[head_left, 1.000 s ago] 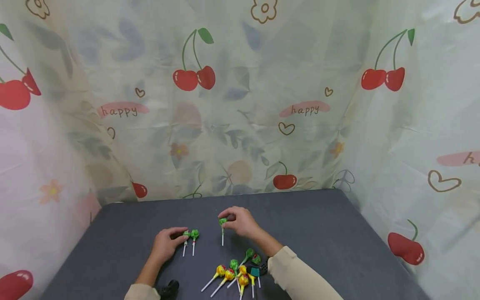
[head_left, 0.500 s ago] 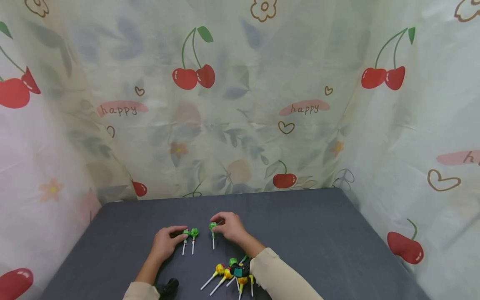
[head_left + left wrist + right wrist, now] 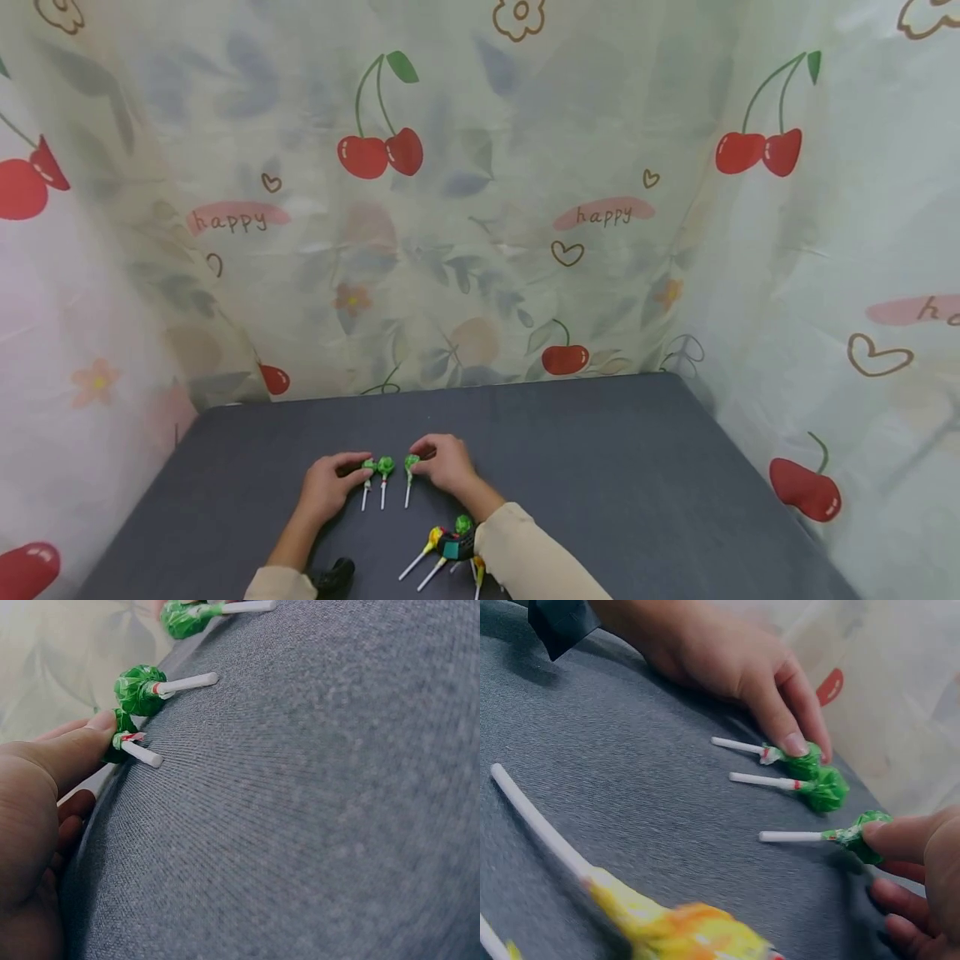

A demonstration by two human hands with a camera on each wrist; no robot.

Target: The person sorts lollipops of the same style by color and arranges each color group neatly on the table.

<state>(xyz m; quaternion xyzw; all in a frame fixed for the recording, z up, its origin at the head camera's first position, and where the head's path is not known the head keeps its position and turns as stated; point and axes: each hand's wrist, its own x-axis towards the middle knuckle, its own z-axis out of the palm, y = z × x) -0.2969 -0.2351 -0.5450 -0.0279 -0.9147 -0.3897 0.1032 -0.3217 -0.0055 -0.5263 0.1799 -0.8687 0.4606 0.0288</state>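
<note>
Pinching the left green lollipop in the left grip and the right lollipop, near the middle lollipop on the surface, in the right grip, ease the latter in gently, aligning sticks.

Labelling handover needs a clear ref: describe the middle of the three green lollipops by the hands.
On the dark grey table, the left hand pinches the left lollipop and the right hand the right lollipop. Between them lies the middle lollipop, green head away from the person, white stick nearer. It alone of the three green ones is held by neither hand.
</note>
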